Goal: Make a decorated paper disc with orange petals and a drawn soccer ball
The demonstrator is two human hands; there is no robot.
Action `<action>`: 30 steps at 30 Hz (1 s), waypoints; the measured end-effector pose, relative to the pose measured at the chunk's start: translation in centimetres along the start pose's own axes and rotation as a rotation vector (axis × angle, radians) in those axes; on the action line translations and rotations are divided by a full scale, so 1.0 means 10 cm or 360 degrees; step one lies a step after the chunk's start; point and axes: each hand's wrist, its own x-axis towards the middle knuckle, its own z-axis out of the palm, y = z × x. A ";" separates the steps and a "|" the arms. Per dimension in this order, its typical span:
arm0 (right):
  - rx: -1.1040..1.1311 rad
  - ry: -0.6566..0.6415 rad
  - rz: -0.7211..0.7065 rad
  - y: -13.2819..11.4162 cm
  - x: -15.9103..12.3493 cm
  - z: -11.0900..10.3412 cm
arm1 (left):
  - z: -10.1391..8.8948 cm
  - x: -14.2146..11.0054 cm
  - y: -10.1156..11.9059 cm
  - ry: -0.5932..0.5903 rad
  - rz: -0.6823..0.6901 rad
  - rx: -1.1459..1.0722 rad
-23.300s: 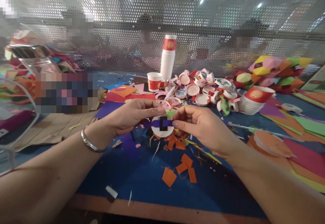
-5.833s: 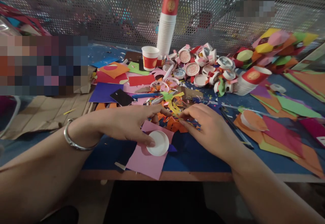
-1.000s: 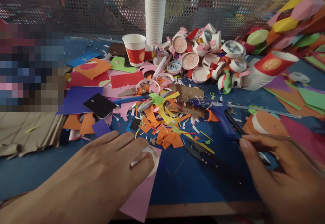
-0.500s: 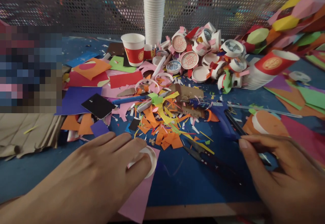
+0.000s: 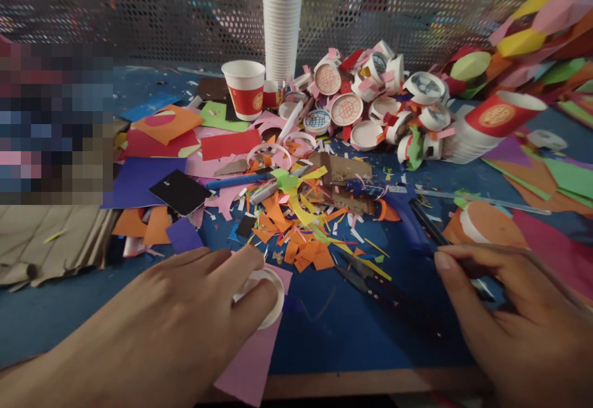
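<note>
At lower centre, my left hand [image 5: 185, 309] clamps a shallow white round paper dish [image 5: 275, 277], likely light, crushable, best gripped by its edge, while my right hand [image 5: 523, 315] pinches a slim black tool [image 5: 427, 223].

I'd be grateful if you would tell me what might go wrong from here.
The white disc might slip on the pink paper if the left hand over it shifts.
The scissors lie near the right hand and could nick it.
The tall cup stack could topple if the table is bumped.
</note>
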 end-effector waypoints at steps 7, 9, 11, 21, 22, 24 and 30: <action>-0.0017 -0.0029 0.0028 -0.01 0.01 0.00 | -0.07 0.02 0.00 -0.0031 0.0007 -0.0090; -0.0022 -0.0038 0.0021 -0.01 0.00 -0.01 | -0.08 0.03 0.01 -0.0030 0.0004 -0.0069; -0.0024 -0.0048 0.0022 -0.01 0.00 -0.01 | -0.10 0.05 0.02 -0.0025 0.0004 -0.0039; 0.0034 -0.0027 -0.0013 0.00 0.02 0.01 | -0.05 0.01 0.02 -0.0018 0.0014 0.0081; 0.0037 -0.0025 -0.0024 0.00 0.02 0.02 | -0.02 -0.01 0.01 0.0026 0.0024 0.0073; 0.0033 -0.0021 -0.0041 0.01 0.02 0.02 | 0.02 -0.04 0.00 0.0073 0.0029 0.0077; 0.0018 0.0019 -0.0051 0.02 0.03 0.01 | 0.03 -0.05 0.01 0.0086 0.0001 0.0058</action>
